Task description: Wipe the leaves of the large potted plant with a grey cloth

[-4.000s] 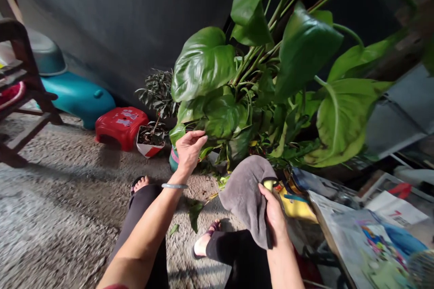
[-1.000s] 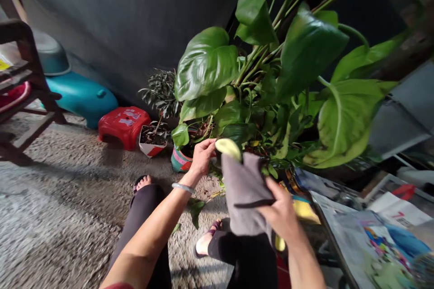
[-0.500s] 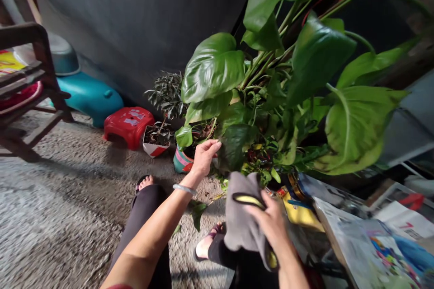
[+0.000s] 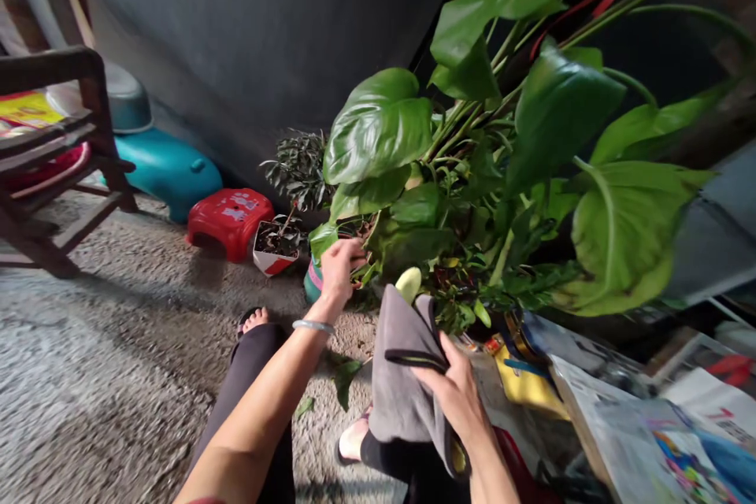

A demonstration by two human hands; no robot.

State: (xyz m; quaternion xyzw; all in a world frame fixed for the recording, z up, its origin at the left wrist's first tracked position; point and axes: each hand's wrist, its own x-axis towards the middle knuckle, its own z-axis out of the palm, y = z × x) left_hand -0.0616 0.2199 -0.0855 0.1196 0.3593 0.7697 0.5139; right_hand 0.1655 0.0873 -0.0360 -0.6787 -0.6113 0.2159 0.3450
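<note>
My right hand (image 4: 452,386) grips a grey cloth (image 4: 402,394) with black edging and a yellowish underside, hanging in folds above my foot. My left hand (image 4: 341,272), with a pale bangle on its wrist, is by the lower leaves and stems of a large potted plant. Its fingers are bent but apart, and I see nothing held in them. A broad glossy leaf (image 4: 381,126) spreads above this hand. The teal and pink plant pot (image 4: 313,281) is partly hidden behind it. A pale green leaf (image 4: 409,283) shows just beyond the cloth's upper edge.
A small potted plant (image 4: 276,246), a red plastic stool (image 4: 230,222) and a teal plastic seat (image 4: 168,169) line the dark wall. A wooden chair (image 4: 98,130) stands at left. Fallen leaves (image 4: 346,379) lie on rough concrete. Papers and plastic bags (image 4: 643,425) crowd the right.
My left hand has moved slightly left, away from the dark leaf whose edge it was pinching. The cloth, still in my right hand, has shifted left and its upper fold has changed.
</note>
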